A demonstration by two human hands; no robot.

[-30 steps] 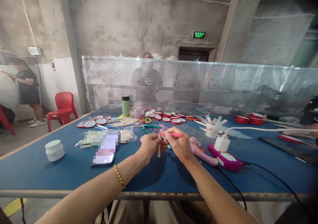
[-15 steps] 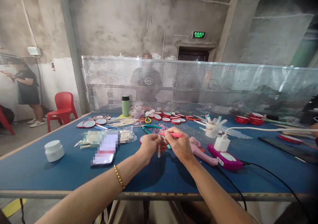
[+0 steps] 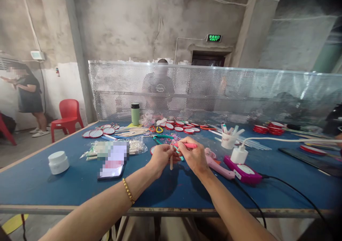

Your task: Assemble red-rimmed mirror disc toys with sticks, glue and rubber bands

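Observation:
My left hand (image 3: 162, 158) is closed on a thin wooden stick (image 3: 171, 162), which points down out of the fingers. My right hand (image 3: 192, 155) grips a pink marker (image 3: 188, 145) like a pen, its tip end close to the top of the stick. Whether the tip touches the stick I cannot tell, as the fingers hide it. Just beyond the hands lie green-handled pliers (image 3: 160, 137) and small pink and purple scraps. A pink glue gun (image 3: 220, 168) rests to the right of my right hand.
On the left are a phone (image 3: 113, 161), a white jar (image 3: 58, 162) and bagged wooden sticks (image 3: 137, 145). Red-rimmed discs (image 3: 179, 128) lie at the back. Right stand a cup of markers (image 3: 228, 140) and a magenta power strip (image 3: 243, 169) with cables. A perforated metal screen (image 3: 240, 91) borders the table.
Both hands stay almost in place, the marker still beside the stick. Behind the screen, the person's head has shifted slightly right.

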